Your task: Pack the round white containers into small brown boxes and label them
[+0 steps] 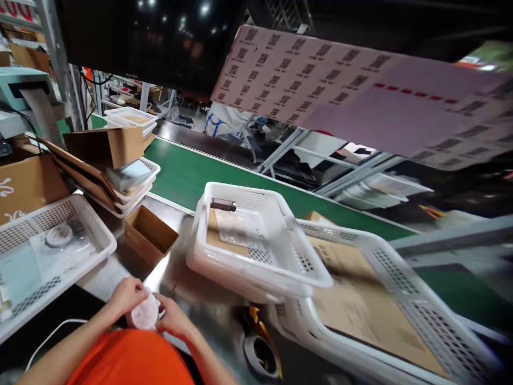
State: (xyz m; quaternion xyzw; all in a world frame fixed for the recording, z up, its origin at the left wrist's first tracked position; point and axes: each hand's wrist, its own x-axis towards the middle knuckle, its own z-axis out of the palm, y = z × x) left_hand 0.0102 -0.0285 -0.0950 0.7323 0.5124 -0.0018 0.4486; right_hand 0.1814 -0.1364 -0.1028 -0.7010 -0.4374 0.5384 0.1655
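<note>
Close to my body at the metal bench's edge, both hands are closed around a round whitish-pink item [145, 314]; its exact kind is unclear. My left hand [127, 295] grips its upper left side. Fingers of my right hand [175, 316] press on its right side, where a small dark spot shows. Just beyond the hands stands an opened small cardboard box [150, 232]. To the left, a white perforated basket [90, 235] holds a flat round white item [59, 235], clear plastic bags and a pale blue packet.
A tape dispenser [262, 353] with yellow parts lies right of my hands. Stacked white baskets [260, 272] hold cardboard and a plastic bag; another basket [425, 294] sits further right. Behind runs a green conveyor belt [180, 168]. A code-covered sheet [288, 75] and dark monitor [152, 43] hang above.
</note>
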